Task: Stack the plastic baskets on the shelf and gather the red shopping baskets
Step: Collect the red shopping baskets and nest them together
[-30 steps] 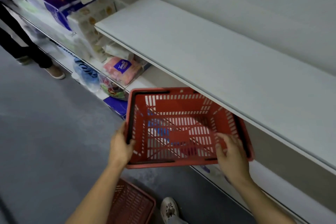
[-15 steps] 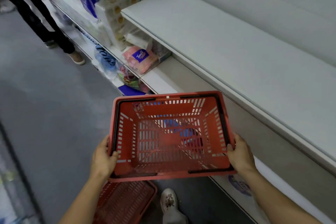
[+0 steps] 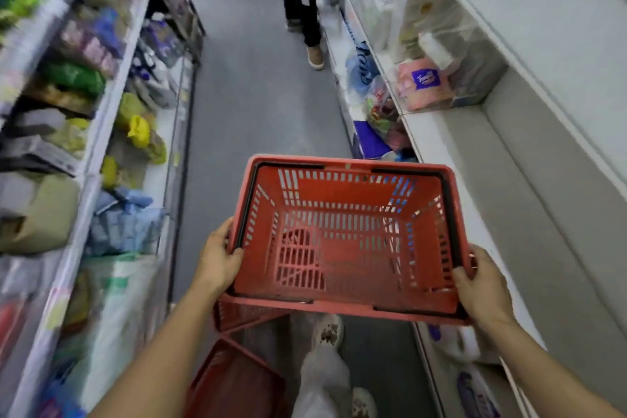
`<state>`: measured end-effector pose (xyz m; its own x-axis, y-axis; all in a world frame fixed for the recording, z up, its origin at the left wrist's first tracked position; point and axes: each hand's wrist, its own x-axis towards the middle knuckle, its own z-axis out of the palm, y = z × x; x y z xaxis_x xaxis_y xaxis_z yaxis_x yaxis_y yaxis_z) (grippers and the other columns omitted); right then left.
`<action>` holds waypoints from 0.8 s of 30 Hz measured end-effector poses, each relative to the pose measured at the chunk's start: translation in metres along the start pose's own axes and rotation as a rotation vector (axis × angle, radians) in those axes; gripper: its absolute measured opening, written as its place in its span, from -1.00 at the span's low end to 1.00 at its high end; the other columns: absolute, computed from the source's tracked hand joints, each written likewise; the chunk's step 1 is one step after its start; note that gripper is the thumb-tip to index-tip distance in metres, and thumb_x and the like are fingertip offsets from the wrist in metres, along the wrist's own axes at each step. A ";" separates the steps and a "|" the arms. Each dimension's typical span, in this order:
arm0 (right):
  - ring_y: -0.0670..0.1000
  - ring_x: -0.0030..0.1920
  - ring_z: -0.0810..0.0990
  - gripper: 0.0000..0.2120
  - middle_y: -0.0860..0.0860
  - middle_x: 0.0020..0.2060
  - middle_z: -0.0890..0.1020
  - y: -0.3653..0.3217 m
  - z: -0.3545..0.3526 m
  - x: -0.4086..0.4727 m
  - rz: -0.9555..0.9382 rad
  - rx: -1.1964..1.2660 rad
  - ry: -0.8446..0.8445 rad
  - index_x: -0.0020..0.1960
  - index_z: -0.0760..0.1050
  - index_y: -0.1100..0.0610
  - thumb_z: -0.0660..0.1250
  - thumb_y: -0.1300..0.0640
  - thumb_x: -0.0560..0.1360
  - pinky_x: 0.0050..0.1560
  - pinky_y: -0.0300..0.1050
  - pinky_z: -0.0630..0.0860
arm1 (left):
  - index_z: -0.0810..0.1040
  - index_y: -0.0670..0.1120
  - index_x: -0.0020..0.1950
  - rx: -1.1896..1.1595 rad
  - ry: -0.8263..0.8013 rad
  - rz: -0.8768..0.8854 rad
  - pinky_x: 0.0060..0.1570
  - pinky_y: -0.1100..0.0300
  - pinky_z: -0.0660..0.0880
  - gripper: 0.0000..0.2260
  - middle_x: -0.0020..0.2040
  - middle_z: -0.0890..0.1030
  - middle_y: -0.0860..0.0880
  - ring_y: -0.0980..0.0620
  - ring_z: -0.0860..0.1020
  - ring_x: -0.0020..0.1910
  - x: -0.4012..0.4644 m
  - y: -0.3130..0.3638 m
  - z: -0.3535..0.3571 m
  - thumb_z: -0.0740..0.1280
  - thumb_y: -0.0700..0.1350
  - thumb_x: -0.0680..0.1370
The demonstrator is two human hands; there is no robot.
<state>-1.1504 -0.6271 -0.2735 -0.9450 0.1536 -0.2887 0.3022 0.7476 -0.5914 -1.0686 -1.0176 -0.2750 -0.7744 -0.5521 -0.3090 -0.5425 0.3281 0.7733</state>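
Your left hand (image 3: 217, 261) and right hand (image 3: 481, 285) grip opposite short sides of the shopping basket (image 3: 342, 241), held level over the aisle floor (image 3: 258, 88) between two runs of shelving. A second basket (image 3: 234, 383) sits on the floor below and to the left of it, beside your shoe (image 3: 327, 332). Stocked shelves (image 3: 101, 119) line your left, a bare shelf (image 3: 556, 54) stands on your right with packaged goods (image 3: 424, 85) behind it, and another person's legs (image 3: 302, 0) stand farther up the aisle.

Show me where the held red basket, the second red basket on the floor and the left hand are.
held red basket (image 3: 342, 249): head view, slotted bottom.
second red basket (image 3: 234, 380): head view, its visible side.
left hand (image 3: 217, 260): head view, back of hand.
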 end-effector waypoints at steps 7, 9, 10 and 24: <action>0.20 -0.03 0.62 -0.56 0.15 0.04 0.64 -0.043 0.049 -0.034 -0.230 -0.079 -0.201 0.28 0.44 0.08 0.28 0.18 0.40 0.01 0.11 0.55 | 0.37 -0.23 0.44 -0.103 0.211 -0.231 0.32 -0.10 0.43 -0.40 0.24 0.57 -0.19 -0.13 0.57 0.21 -0.091 -0.115 -0.056 0.26 -0.53 0.40; 0.21 -0.02 0.63 -0.57 0.18 0.04 0.65 -0.052 0.066 -0.045 -0.277 -0.139 -0.249 0.29 0.43 0.10 0.31 0.19 0.42 0.03 0.14 0.56 | 0.38 -0.21 0.43 -0.142 0.270 -0.281 0.31 -0.10 0.44 -0.41 0.25 0.57 -0.18 -0.13 0.57 0.20 -0.118 -0.139 -0.064 0.27 -0.52 0.42; 0.20 -0.03 0.63 -0.57 0.17 0.05 0.65 -0.057 0.074 -0.053 -0.297 -0.170 -0.272 0.29 0.42 0.09 0.31 0.19 0.43 0.02 0.15 0.57 | 0.39 -0.19 0.43 -0.153 0.289 -0.305 0.31 -0.11 0.45 -0.41 0.26 0.57 -0.19 -0.14 0.57 0.21 -0.131 -0.152 -0.069 0.28 -0.51 0.42; 0.24 0.08 0.60 -0.53 0.21 0.15 0.61 -0.069 0.257 -0.167 -0.534 -0.384 -0.612 0.34 0.40 0.16 0.36 0.22 0.44 0.09 0.13 0.53 | 0.41 -0.01 0.43 -0.175 0.533 -0.619 0.23 0.00 0.48 -0.35 0.14 0.58 0.00 -0.03 0.58 0.13 -0.299 -0.357 -0.096 0.33 -0.43 0.40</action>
<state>-0.9810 -0.8703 -0.3775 -0.6824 -0.5653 -0.4634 -0.3243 0.8023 -0.5012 -0.6123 -1.0429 -0.4059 -0.0710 -0.8966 -0.4371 -0.7265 -0.2538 0.6386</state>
